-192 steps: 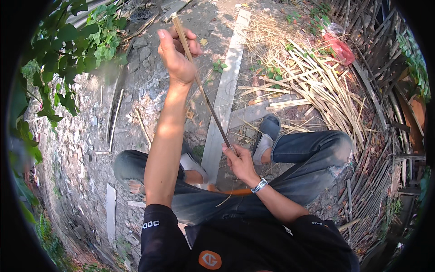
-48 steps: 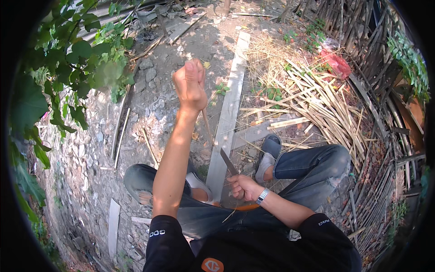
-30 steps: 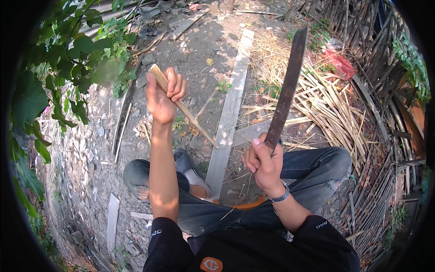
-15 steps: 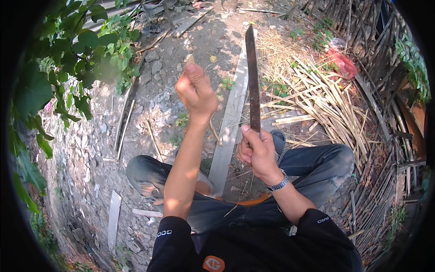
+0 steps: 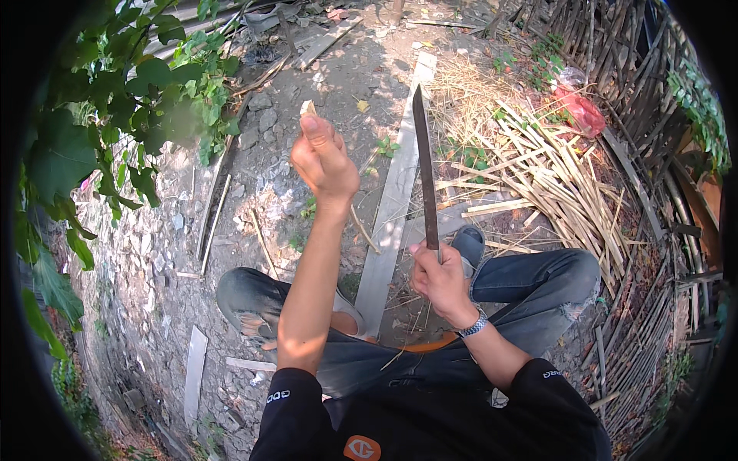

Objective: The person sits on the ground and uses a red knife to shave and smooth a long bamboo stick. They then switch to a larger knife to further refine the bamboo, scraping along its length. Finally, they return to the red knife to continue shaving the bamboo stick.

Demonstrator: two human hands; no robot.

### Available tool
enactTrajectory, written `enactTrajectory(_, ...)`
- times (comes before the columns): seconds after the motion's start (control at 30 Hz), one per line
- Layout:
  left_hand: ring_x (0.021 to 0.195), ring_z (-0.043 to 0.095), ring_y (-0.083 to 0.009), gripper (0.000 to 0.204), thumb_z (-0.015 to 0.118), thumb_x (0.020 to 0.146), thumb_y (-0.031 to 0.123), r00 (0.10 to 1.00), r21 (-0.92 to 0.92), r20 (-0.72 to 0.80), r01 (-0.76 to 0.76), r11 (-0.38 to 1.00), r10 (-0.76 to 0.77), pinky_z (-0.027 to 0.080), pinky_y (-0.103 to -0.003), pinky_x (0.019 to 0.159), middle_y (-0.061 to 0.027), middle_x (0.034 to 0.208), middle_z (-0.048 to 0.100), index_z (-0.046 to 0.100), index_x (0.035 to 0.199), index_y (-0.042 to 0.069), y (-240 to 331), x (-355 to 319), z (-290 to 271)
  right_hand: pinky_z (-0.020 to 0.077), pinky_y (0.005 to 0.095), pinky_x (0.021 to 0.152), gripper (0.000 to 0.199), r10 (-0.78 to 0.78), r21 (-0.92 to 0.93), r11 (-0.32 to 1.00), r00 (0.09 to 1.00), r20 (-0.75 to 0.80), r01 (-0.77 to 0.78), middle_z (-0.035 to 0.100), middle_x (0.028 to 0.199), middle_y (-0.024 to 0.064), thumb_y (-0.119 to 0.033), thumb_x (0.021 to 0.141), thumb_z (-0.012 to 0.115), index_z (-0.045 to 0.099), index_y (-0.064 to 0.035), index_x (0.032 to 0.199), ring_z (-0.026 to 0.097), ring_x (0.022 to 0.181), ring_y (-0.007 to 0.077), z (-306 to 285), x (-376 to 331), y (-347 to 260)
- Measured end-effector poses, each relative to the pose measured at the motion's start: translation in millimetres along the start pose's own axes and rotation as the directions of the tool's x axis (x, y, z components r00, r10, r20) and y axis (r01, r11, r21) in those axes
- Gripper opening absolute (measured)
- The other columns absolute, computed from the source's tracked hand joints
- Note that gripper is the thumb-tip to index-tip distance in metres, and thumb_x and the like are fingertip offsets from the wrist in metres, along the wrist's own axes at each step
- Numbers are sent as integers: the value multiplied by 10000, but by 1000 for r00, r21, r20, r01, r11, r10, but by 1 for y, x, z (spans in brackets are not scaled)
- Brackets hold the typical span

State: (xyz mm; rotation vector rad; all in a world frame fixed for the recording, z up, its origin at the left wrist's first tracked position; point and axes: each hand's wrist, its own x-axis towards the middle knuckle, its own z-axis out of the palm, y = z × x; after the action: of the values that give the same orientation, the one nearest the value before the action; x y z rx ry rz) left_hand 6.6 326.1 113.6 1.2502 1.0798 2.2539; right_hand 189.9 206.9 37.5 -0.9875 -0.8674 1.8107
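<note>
Head view | right hand (image 5: 440, 278) grips machete (image 5: 425, 173) upright; left hand (image 5: 323, 157) pinches bamboo strip (image 5: 308, 108)

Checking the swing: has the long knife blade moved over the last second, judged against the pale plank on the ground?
Yes. The long knife blade in the right hand swung left, from tilting right over the split bamboo pile to nearly upright beside the pale plank.

Left hand (image 5: 323, 157) gripping a bamboo stick (image 5: 361, 230), right hand (image 5: 440, 278) holding a long blade (image 5: 425, 173) upright
</note>
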Motion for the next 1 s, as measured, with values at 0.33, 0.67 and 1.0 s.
enactTrajectory(0.33,480,269,-39,601,404,1080,477,999,53,-32,26,998,-24,171,-271,438,63,537,290,342,619,97,-11,-5,4,345,269,446,187,641,88,764,735,-223,-639,421,573,-25,-188,956,645,518,-81,870,390,449,92,-28,-21,128)
enactTrajectory(0.67,476,280,-45,614,406,1079,470,998,151,-69,3,989,8,154,-278,446,57,530,299,324,598,97,-4,-8,-4,323,228,463,173,-467,149,872,883,-35,467,491,620,-49,-150,993,627,549,-42,883,409,503,28,29,-9,0)
enactTrajectory(1.0,544,223,-60,547,401,1043,578,987,-104,-73,139,985,-147,182,-233,447,33,675,281,372,772,104,1,-4,-28,335,278,441,188,596,171,797,800,-68,-579,405,602,-39,-128,933,649,501,-92,822,369,467,79,-57,-29,121)
